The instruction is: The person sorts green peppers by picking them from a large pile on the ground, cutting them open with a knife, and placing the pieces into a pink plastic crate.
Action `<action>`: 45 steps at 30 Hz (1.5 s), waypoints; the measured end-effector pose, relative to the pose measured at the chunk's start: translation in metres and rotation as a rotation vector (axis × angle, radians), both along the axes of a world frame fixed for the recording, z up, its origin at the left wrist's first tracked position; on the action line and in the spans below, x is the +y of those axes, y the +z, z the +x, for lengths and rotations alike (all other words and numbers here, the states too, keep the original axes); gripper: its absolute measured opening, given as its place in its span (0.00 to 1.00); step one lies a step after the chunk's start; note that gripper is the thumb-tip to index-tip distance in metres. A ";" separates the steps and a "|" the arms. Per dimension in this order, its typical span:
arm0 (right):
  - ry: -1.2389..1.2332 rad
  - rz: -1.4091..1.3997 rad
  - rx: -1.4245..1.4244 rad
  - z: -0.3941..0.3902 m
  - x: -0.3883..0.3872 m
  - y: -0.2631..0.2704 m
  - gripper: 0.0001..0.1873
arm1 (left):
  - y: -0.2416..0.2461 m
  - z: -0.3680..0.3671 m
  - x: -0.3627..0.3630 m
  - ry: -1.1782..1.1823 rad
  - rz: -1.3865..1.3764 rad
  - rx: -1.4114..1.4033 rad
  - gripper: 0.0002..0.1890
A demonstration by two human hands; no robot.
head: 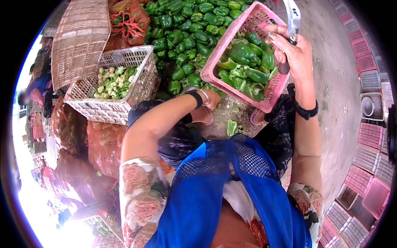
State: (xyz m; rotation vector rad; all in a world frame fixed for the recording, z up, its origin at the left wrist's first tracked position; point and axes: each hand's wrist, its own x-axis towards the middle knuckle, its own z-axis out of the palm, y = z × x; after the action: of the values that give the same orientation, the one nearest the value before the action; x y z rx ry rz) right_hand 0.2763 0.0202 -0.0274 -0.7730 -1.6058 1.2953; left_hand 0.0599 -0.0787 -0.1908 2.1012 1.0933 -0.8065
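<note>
My right hand [293, 52] is raised at the right rim of a pink plastic crate [211, 69], closed round the dark handle of a knife [293, 18] whose curved blade points up and away. Green bell peppers [243, 54], some cut or broken open, lie in the tilted crate. Low between my knees, at the crate's near left corner, is my left hand [212, 99]; its fingers are partly hidden, and whether they hold anything does not show. A cut piece of green pepper [231, 127] rests on the littered floor between my feet.
A large heap of green bell peppers [186, 37] spreads ahead. To the left stand a whitish plastic crate [124, 107] of pale green trimmings [114, 82] and filled red mesh sacks [104, 145]. Stacked pink and grey crates [370, 135] line the far right.
</note>
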 end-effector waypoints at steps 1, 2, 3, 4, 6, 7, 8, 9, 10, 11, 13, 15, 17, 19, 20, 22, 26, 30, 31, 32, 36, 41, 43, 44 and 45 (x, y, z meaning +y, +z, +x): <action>-0.031 -0.021 0.033 0.012 0.000 -0.008 0.11 | -0.008 0.008 0.002 0.034 -0.022 0.073 0.16; -0.064 -0.044 0.066 0.023 0.000 -0.017 0.11 | -0.015 0.015 0.007 0.067 -0.044 0.148 0.18; -0.087 -0.069 0.096 0.031 -0.001 -0.025 0.11 | -0.045 0.017 0.009 0.140 -0.006 0.111 0.17; -0.086 -0.090 0.087 0.032 -0.002 -0.027 0.12 | -0.093 0.010 0.005 0.242 0.035 0.078 0.16; -0.115 -0.109 0.115 0.039 -0.001 -0.030 0.12 | -0.165 0.017 -0.002 0.324 0.125 -0.044 0.17; -0.142 -0.120 0.129 0.045 0.001 -0.031 0.12 | -0.187 0.031 -0.007 0.222 0.170 -0.105 0.18; -0.159 -0.153 0.152 0.050 0.000 -0.027 0.12 | -0.205 0.048 -0.014 0.126 0.218 -0.166 0.18; -0.180 -0.158 0.156 0.054 -0.001 -0.025 0.12 | -0.221 0.061 -0.022 0.031 0.269 -0.223 0.19; -0.195 -0.160 0.158 0.059 0.000 -0.022 0.13 | -0.243 0.073 -0.030 -0.078 0.314 -0.310 0.19; -0.201 -0.160 0.165 0.061 0.000 -0.021 0.13 | -0.262 0.082 -0.038 -0.179 0.361 -0.390 0.19; -0.345 -0.178 0.125 0.069 -0.005 -0.020 0.12 | -0.276 0.108 -0.047 -0.147 0.316 -0.508 0.14; -0.469 -0.191 0.103 0.072 -0.012 -0.015 0.12 | -0.295 0.126 -0.064 -0.297 0.350 -0.342 0.16; -0.439 -0.192 0.077 0.077 -0.015 -0.013 0.12 | -0.321 0.125 -0.078 -0.295 0.334 -0.296 0.17; -0.419 -0.195 0.078 0.082 -0.016 -0.014 0.12 | -0.329 0.114 -0.080 -0.175 0.306 -0.407 0.15; -0.403 -0.199 0.097 0.082 -0.016 -0.014 0.12 | -0.338 0.105 -0.084 -0.072 0.288 -0.462 0.14; -0.413 -0.187 0.118 0.087 -0.016 -0.017 0.12 | -0.311 0.097 -0.079 0.241 0.265 -0.576 0.13; -0.349 -0.179 0.158 0.079 -0.012 -0.019 0.13 | -0.260 0.040 -0.049 0.214 0.135 -0.281 0.10; -0.299 -0.197 0.169 0.069 -0.011 -0.026 0.11 | -0.141 -0.059 0.008 0.420 0.232 -0.012 0.19; -0.286 -0.196 0.137 0.068 -0.010 -0.027 0.11 | -0.104 -0.083 0.019 0.656 0.286 0.061 0.23; -0.239 -0.207 0.165 0.061 -0.011 -0.026 0.11 | -0.097 -0.120 0.018 0.756 0.499 0.134 0.25; -0.225 -0.112 0.190 0.053 -0.009 -0.031 0.11 | -0.010 -0.159 0.072 1.087 1.066 -0.331 0.12; -0.308 -0.117 0.144 0.064 -0.001 -0.038 0.11 | 0.079 -0.083 0.117 1.183 0.445 -1.079 0.30; -0.293 -0.123 0.142 0.064 0.000 -0.041 0.11 | 0.032 -0.106 0.123 1.229 0.766 -0.687 0.26; -0.280 -0.133 0.102 0.064 -0.002 -0.038 0.12 | -0.003 -0.120 0.123 1.116 0.836 -0.465 0.23; -0.265 -0.148 0.090 0.061 -0.002 -0.040 0.12 | -0.042 -0.134 0.117 1.001 0.893 -0.238 0.20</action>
State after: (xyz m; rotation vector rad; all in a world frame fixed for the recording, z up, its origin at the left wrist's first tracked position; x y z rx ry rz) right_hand 0.3370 0.0185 -0.0677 -0.9698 -1.2980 1.2463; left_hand -0.0741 0.0387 -0.2324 1.7442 2.3111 0.4920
